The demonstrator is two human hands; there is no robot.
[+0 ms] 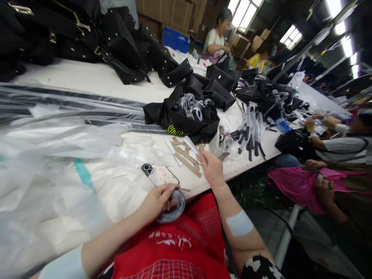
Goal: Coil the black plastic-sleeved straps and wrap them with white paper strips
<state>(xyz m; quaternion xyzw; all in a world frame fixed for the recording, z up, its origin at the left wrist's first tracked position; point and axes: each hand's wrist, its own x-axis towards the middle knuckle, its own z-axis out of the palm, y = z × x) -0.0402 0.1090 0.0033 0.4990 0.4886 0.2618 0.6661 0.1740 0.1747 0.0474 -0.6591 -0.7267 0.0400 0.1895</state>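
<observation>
My left hand [162, 199] is closed on a coiled strap [177, 209], greyish and apparently wrapped in clear plastic, at the table's front edge over a red apron. Beyond those fingers lies a phone [164, 175] in a pale patterned case, camera side up. Out over the table, my right hand [212, 168] has its fingers drawn together at the edge of a loose pile of brown and white cardboard strips [186, 157]. What sits between those fingertips, if anything, is too small to make out.
A black bag [186, 120] holding more coiled straps stands behind the strips. Plastic-sleeved black straps [251, 131] lie to its right. Black handbags [124, 46] fill the back left. Plastic sheeting [58, 162] covers the left side. Co-workers [217, 42] sit around the table, several close on the right.
</observation>
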